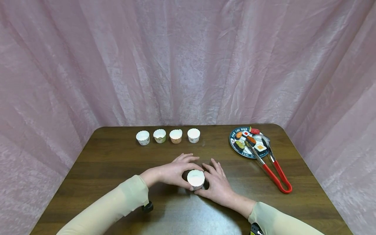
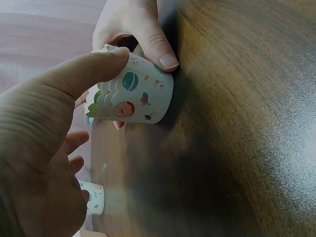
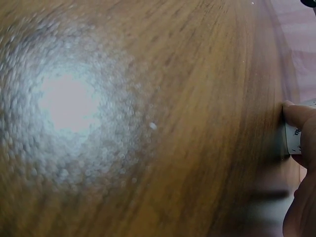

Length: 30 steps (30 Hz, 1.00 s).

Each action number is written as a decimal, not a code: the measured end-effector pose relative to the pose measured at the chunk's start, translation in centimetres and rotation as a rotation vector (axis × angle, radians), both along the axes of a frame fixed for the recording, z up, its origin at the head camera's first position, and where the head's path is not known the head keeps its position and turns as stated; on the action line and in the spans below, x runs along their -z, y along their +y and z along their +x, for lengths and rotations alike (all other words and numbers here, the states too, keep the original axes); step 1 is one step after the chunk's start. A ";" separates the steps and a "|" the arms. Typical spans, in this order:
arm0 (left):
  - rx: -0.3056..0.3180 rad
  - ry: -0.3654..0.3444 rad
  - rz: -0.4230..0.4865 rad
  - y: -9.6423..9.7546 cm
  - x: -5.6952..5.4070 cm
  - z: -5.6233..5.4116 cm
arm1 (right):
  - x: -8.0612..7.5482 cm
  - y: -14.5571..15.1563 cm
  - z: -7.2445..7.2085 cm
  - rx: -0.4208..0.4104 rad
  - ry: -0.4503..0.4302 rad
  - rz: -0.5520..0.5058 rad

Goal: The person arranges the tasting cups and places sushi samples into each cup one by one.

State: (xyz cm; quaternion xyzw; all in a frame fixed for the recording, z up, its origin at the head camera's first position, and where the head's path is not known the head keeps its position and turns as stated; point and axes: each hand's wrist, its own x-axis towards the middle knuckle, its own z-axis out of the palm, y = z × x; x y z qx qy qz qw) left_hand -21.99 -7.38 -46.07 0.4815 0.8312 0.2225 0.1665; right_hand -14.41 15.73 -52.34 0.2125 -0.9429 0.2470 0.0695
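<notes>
Half-curled, left hand (image 1: 175,172) and right hand (image 1: 218,185) grip one patterned paper cup (image 1: 195,178)

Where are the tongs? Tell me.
In the head view, the red-handled tongs lie on the right side of the wooden table, right of the right hand, tips over the blue-rimmed plate.

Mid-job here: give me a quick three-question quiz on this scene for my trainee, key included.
1. Count: how many cups stand in the back row?
2. Fill in: the red-handled tongs have their metal end on a round ____.
3. Choose: what touches the front cup? A) left only; B) right only; C) both.

Key:
1. Four.
2. Plate.
3. C: the left hand and right hand both touch it.
</notes>
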 end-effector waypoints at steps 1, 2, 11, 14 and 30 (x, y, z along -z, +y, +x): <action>-0.001 -0.002 0.000 0.0 0.0 0.0 | 0.0 0.0 0.0 0.000 0.002 0.000; -0.002 -0.004 -0.001 0.0 0.0 0.0 | 0.0 0.0 0.0 0.001 0.004 0.001; -0.014 -0.018 0.015 0.1 -0.1 0.2 | 0.1 -0.1 0.0 0.011 -0.003 -0.007; -0.017 -0.018 0.020 0.2 -0.1 0.2 | 0.1 0.0 0.0 0.013 -0.002 -0.009; -0.061 -0.042 0.032 0.3 -0.8 0.4 | 0.1 0.0 0.0 0.015 -0.021 -0.026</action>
